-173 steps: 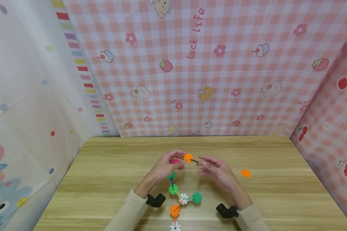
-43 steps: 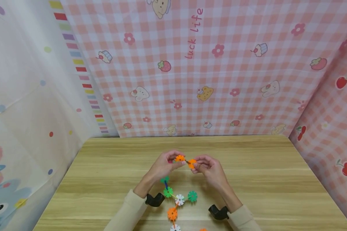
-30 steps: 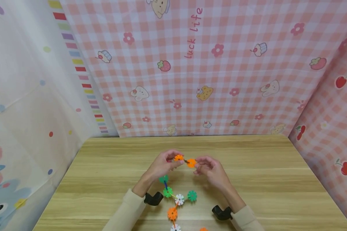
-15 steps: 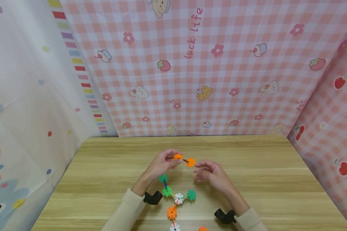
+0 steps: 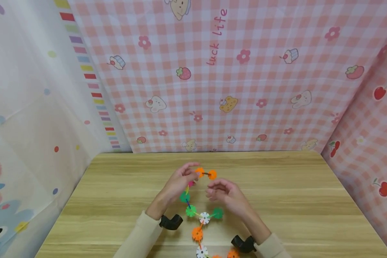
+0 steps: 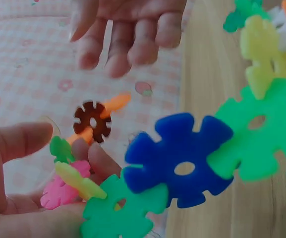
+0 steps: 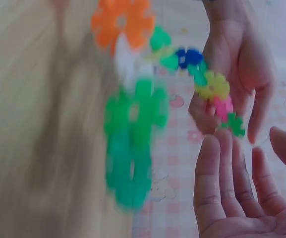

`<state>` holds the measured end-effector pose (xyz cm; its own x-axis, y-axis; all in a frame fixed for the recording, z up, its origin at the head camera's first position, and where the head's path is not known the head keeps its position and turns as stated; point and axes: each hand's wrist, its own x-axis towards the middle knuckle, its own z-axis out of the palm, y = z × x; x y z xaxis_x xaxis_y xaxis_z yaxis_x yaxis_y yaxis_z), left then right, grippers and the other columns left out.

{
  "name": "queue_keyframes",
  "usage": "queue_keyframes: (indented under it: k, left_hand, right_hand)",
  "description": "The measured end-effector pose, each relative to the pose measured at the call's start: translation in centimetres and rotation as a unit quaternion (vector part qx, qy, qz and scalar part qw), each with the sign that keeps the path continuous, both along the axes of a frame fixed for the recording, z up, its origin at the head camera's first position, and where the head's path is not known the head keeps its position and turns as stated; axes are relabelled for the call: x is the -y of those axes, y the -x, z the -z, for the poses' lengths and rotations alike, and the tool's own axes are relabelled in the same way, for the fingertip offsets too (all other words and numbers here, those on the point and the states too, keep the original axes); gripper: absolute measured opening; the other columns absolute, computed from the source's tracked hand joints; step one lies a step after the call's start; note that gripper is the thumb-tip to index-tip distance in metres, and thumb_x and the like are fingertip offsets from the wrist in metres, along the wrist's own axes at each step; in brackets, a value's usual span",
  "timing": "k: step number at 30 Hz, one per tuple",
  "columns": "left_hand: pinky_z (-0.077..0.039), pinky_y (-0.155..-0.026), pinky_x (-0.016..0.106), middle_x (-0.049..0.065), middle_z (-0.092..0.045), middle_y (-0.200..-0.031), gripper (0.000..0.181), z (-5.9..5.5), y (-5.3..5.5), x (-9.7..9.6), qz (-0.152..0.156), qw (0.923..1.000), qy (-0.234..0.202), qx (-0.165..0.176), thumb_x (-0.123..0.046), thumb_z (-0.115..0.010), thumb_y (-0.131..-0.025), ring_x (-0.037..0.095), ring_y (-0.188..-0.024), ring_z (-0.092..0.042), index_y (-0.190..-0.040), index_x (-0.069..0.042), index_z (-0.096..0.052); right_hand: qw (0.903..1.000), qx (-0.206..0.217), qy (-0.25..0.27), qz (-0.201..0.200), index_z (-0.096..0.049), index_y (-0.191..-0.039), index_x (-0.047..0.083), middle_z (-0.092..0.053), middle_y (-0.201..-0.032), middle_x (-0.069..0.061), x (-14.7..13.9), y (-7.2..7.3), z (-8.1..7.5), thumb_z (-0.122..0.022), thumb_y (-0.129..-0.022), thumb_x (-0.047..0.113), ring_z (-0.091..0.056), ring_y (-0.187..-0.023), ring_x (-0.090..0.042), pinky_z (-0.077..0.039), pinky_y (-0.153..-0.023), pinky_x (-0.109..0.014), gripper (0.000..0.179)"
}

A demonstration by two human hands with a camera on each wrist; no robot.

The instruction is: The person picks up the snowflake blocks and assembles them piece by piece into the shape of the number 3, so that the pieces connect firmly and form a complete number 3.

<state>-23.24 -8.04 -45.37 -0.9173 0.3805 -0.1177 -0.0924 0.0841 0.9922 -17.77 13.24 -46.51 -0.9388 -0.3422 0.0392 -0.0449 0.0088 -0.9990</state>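
Observation:
Interlocking snowflake discs form a long branching chain (image 5: 191,210). My left hand (image 5: 177,182) holds its upper part, with the pink disc (image 6: 58,191) between thumb and fingers and the index finger held out straight. Past the left fingertips, an orange disc (image 5: 200,172), a brown disc (image 6: 103,130) and an end orange disc (image 5: 212,174) stick out to the right. My right hand (image 5: 229,195) hovers just below that end, fingers loosely bent and holding nothing. A blue disc (image 6: 182,148) links two green ones below the left hand.
Lower down, the chain runs through a white disc (image 5: 204,218) with a green side branch (image 5: 217,213), then an orange disc (image 5: 197,234) and another white disc (image 5: 201,252). More orange discs (image 5: 233,254) show at the bottom edge. Printed cloth (image 5: 225,82) hangs behind the wooden table (image 5: 277,172).
The loose orange disc from the table's right was joined to the brown disc, and my right hand let go of it. The chain has shifted, my right hand has moved left, and my left index finger has lifted.

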Motion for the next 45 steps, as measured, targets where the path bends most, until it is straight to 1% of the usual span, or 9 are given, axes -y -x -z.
queue_keyframes:
  k: [7,11,14,20,25,30,36,41,45]
  left_hand:
    - [-0.042,-0.107,0.051,0.018,-0.047,-0.136,0.042,-1.2,-0.6,-0.4,-0.011,0.9964,-0.082,0.019,-0.011,-0.046,-0.103,0.034,-0.124,-0.047,-0.145,-0.012,-0.044]
    - [-0.042,-0.105,0.044,0.016,-0.037,-0.149,0.047,-2.1,-1.0,-0.8,-0.026,0.9933,-0.109,0.025,-0.007,-0.047,-0.1,0.031,-0.126,-0.044,-0.147,-0.013,-0.042]
    - [-0.04,-0.106,0.039,0.015,-0.035,-0.151,0.05,-2.7,-1.3,-1.1,-0.023,0.9902,-0.136,0.021,-0.004,-0.046,-0.099,0.028,-0.128,-0.042,-0.148,-0.011,-0.04]
    - [-0.035,-0.113,0.045,0.018,-0.035,-0.15,0.056,-3.9,-2.2,-1.5,-0.001,0.9817,-0.19,0.013,0.001,-0.046,-0.095,0.031,-0.134,-0.04,-0.15,-0.004,-0.036]
    - [-0.03,-0.117,0.048,0.02,-0.027,-0.156,0.061,-4.8,-2.8,-1.6,0.031,0.9763,-0.214,-0.004,0.003,-0.044,-0.094,0.037,-0.14,-0.035,-0.152,0.0,-0.029]
    - [-0.031,-0.117,0.042,0.02,-0.022,-0.159,0.061,-5.3,-3.1,-1.6,0.056,0.9726,-0.225,-0.015,0.005,-0.04,-0.094,0.037,-0.141,-0.033,-0.153,0.001,-0.025]
    - [-0.035,-0.114,0.033,0.018,-0.022,-0.159,0.06,-5.8,-3.6,-1.6,0.069,0.9685,-0.235,-0.043,0.005,-0.039,-0.095,0.037,-0.144,-0.031,-0.153,0.0,-0.026]
    - [-0.03,-0.116,0.031,0.021,-0.02,-0.16,0.063,-6.5,-4.3,-1.9,0.078,0.9633,-0.241,-0.088,0.01,-0.04,-0.094,0.04,-0.145,-0.029,-0.153,0.002,-0.023]
    - [-0.028,-0.117,0.032,0.021,-0.021,-0.16,0.065,-6.9,-4.7,-2.1,0.076,0.9637,-0.235,-0.101,0.009,-0.042,-0.093,0.04,-0.145,-0.028,-0.154,0.001,-0.022]
  right_hand:
    - [0.9969,-0.047,-0.029,0.055,-0.061,-0.112,-0.002,-0.065,-0.111,-0.019,2.4,-0.4,-1.3,-0.07,-0.091,0.006,-0.064,-0.101,-0.026,-0.055,-0.088,-0.028,0.025]
    - [0.9947,-0.052,-0.012,0.088,-0.057,-0.117,0.002,-0.062,-0.119,-0.018,3.5,-0.7,-2.0,-0.075,-0.087,0.006,-0.062,-0.11,-0.03,-0.053,-0.093,-0.028,0.035]
    - [0.9924,-0.048,-0.004,0.113,-0.054,-0.123,0.005,-0.059,-0.125,-0.014,4.0,-0.9,-2.3,-0.08,-0.083,0.008,-0.062,-0.112,-0.029,-0.054,-0.093,-0.03,0.048]
    - [0.9836,-0.081,-0.015,0.16,-0.051,-0.125,0.007,-0.053,-0.127,-0.012,4.5,-1.0,-2.5,-0.083,-0.079,0.004,-0.065,-0.105,-0.028,-0.055,-0.091,-0.032,0.057]
    - [0.9779,-0.097,-0.02,0.184,-0.051,-0.123,0.007,-0.056,-0.122,-0.011,4.5,-1.0,-2.7,-0.081,-0.079,0.001,-0.068,-0.095,-0.026,-0.055,-0.087,-0.027,0.053]
    - [0.9751,-0.099,-0.025,0.197,-0.053,-0.122,0.006,-0.059,-0.117,-0.01,4.2,-1.1,-3.2,-0.079,-0.081,-0.001,-0.064,-0.093,-0.028,-0.054,-0.085,-0.025,0.049]
    - [0.9723,-0.112,-0.036,0.202,-0.053,-0.122,0.007,-0.063,-0.116,-0.008,3.9,-1.3,-3.8,-0.081,-0.08,0.002,-0.062,-0.094,-0.021,-0.052,-0.087,-0.024,0.05]
    - [0.9645,-0.144,-0.008,0.221,-0.054,-0.121,0.004,-0.064,-0.113,-0.012,3.5,-1.5,-4.5,-0.08,-0.081,-0.001,-0.063,-0.101,-0.02,-0.051,-0.09,-0.022,0.048]
    - [0.9601,-0.159,0.014,0.23,-0.055,-0.12,0.001,-0.065,-0.114,-0.013,3.1,-1.5,-5.0,-0.076,-0.082,-0.005,-0.064,-0.104,-0.018,-0.052,-0.091,-0.022,0.043]
